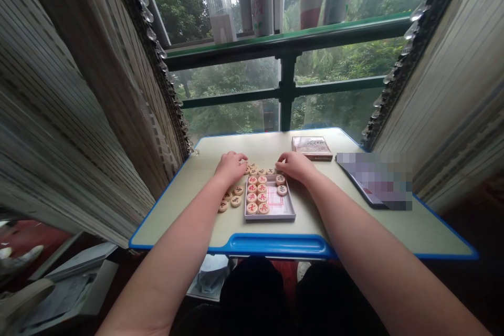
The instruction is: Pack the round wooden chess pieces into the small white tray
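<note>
Beige tabletop with a blue rim [271, 245] sits before a green-framed window [287, 42]. Your left hand [230, 165] rests curled over loose round wooden chess discs [235, 200] at ten o'clock of the shallow grey tray [289, 210]; its fingertips are hidden, so I cannot tell what they grip. Your right hand [295, 164], at the tray's one o'clock, pinches toward the discs along the far edge. These discs look light, hard and smooth; grip each by its rim. A small printed box lid [312, 147] lies beyond.
</note>
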The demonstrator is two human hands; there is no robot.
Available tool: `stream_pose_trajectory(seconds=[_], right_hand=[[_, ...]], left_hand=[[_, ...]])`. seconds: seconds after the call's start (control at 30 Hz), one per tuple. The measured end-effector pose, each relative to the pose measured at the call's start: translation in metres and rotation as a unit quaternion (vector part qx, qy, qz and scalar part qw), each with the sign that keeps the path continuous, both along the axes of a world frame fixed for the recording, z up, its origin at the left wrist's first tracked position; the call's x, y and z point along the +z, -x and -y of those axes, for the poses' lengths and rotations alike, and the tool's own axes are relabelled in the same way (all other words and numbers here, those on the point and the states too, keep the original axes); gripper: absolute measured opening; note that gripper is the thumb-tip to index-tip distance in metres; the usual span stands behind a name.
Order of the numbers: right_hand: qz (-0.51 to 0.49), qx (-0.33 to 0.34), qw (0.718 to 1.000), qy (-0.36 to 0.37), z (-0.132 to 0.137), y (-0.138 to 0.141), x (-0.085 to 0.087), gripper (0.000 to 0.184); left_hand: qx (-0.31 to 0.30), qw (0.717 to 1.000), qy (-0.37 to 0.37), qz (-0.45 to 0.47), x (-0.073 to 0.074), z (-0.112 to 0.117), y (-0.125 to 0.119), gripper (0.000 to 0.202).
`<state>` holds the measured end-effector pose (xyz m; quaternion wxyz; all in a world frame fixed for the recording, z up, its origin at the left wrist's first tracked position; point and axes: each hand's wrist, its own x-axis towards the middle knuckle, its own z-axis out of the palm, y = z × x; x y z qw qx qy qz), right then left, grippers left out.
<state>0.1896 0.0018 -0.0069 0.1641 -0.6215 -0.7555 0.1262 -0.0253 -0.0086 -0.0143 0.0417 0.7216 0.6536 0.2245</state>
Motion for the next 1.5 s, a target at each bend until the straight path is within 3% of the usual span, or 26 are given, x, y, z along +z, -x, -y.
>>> stream_pose_trajectory(seconds=[0.2, 0.37, 0.57, 0.67, 1.07, 1.3, 1.5], right_hand=[[-0.032, 0.046, 0.997, -0.053, 0.007, 0.001, 0.002, 0.023], [-0.078, 0.099, 0.990, -0.070, 0.013, 0.007, 0.003, 0.018], [-0.074, 0.093, 0.991, -0.069, 0.007, 0.008, -0.002, 0.017], [-0.082, 0.074, 0.993, -0.043, 0.004, 0.007, -0.003, 0.019], [-0.069, 0.037, 0.996, -0.047, -0.001, 0.005, -0.007, 0.020], [-0.037, 0.028, 0.998, -0.037, -0.001, 0.005, -0.007, 0.022], [-0.041, 0.025, 0.994, -0.099, -0.002, 0.004, -0.005, 0.021]], left_hand=[[-0.038, 0.997, 0.052, 0.039, -0.007, -0.008, 0.004, 0.038], [-0.027, 0.990, 0.057, 0.129, -0.007, -0.009, 0.003, 0.039], [-0.046, 0.931, 0.173, 0.318, -0.010, -0.014, 0.013, 0.042], [-0.064, 0.910, 0.191, 0.362, -0.011, -0.015, 0.015, 0.040], [-0.080, 0.890, 0.231, 0.384, -0.004, -0.008, 0.016, 0.038], [-0.079, 0.905, 0.225, 0.353, -0.007, -0.011, 0.015, 0.037], [-0.075, 0.914, 0.203, 0.343, -0.007, -0.011, 0.014, 0.032]])
